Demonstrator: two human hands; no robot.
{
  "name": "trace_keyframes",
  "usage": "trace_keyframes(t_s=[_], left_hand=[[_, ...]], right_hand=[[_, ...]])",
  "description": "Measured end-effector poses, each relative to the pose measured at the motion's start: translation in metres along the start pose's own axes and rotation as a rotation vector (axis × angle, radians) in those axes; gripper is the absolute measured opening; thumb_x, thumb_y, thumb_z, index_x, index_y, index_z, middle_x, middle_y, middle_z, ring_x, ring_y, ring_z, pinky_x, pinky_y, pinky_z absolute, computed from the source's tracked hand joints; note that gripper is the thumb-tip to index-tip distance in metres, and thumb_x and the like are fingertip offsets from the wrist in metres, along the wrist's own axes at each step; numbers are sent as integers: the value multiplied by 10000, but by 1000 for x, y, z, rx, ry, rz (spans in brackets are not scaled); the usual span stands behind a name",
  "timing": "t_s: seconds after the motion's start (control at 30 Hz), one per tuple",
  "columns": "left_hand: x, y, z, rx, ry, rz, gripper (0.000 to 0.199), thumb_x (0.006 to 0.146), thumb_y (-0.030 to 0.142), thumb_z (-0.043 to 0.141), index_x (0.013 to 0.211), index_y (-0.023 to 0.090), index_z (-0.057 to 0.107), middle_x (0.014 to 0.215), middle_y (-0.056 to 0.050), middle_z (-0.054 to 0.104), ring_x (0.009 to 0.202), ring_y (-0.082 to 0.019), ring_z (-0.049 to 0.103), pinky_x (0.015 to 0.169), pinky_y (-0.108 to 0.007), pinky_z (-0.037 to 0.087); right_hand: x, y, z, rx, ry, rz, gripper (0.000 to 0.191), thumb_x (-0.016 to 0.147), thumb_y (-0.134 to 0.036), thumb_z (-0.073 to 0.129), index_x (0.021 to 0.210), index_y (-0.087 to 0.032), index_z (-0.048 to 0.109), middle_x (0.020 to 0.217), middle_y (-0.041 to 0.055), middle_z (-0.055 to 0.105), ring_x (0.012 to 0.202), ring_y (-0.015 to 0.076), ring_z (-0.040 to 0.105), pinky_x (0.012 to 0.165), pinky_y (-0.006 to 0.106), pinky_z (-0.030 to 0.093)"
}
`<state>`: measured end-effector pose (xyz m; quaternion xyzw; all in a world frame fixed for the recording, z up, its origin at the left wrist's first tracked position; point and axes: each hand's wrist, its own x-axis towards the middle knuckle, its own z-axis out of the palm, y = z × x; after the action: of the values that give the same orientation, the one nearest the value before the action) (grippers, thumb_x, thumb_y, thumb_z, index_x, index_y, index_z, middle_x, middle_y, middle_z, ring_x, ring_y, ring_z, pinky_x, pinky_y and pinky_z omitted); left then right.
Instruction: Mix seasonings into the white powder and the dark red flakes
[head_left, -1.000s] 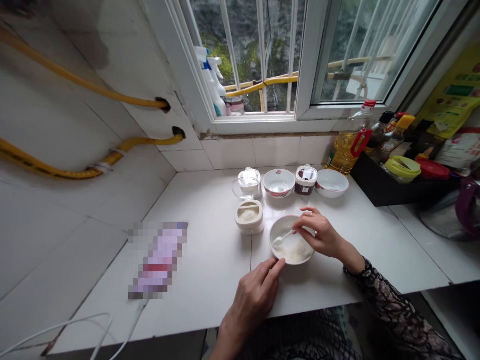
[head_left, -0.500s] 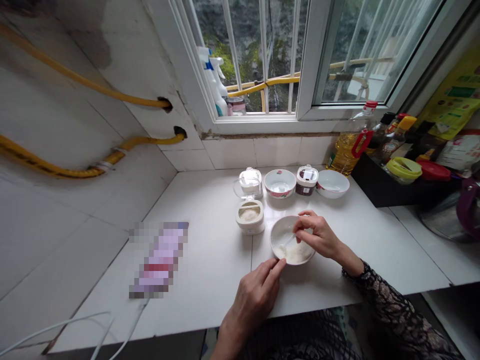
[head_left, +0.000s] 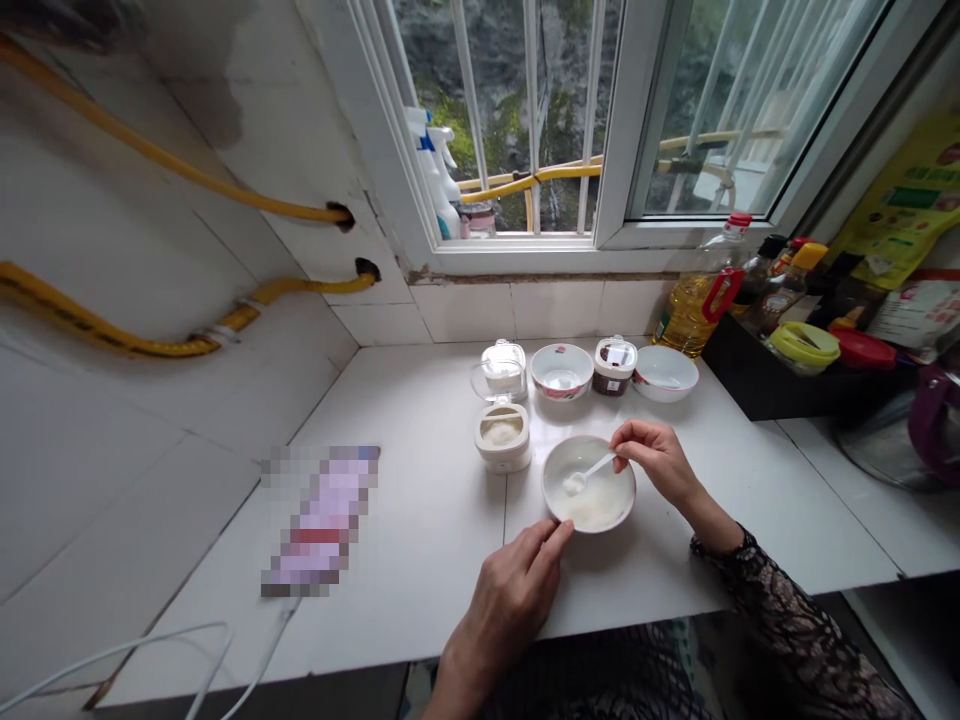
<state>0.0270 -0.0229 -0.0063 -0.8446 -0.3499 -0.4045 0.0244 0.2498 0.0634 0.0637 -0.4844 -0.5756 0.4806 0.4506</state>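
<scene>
We pinch a white spoon (head_left: 592, 473) in our right hand (head_left: 656, 465) inside a white bowl (head_left: 589, 441).
Our left hand (head_left: 510, 605) rests its closed-together fingers on the rim; pale powder (head_left: 596, 510) lies below.

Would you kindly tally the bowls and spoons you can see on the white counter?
Bowls: 3 (front white bowl, floral-rimmed bowl, red-rimmed white bowl)
Spoons: 1 (white spoon, held in the right hand)
Total: 4
</scene>
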Motion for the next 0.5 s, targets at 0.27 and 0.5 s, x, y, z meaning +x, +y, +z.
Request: trace_keyframes(t_s=[0.27,0.5], left_hand=[[-1,-1,1,5,-4,-4,396,920,21,417,1284,123,534,1038,-123,698,920,-177,699,759,-240,578],[-2,-1,2,7,4,-6,436,889,-1,399,1284,125,536,1047,-123,699,926,-179,702,759,-245,589]], right_hand=[[-2,-1,-2,52,50,44,84,630,-245,582,624,-192,647,488,-10,615,512,148,541,620,304,462],[4,-2,-3,113,95,37,72,601,-237,611,597,-188,663,468,-12,610,490,150,539,608,316,464]])
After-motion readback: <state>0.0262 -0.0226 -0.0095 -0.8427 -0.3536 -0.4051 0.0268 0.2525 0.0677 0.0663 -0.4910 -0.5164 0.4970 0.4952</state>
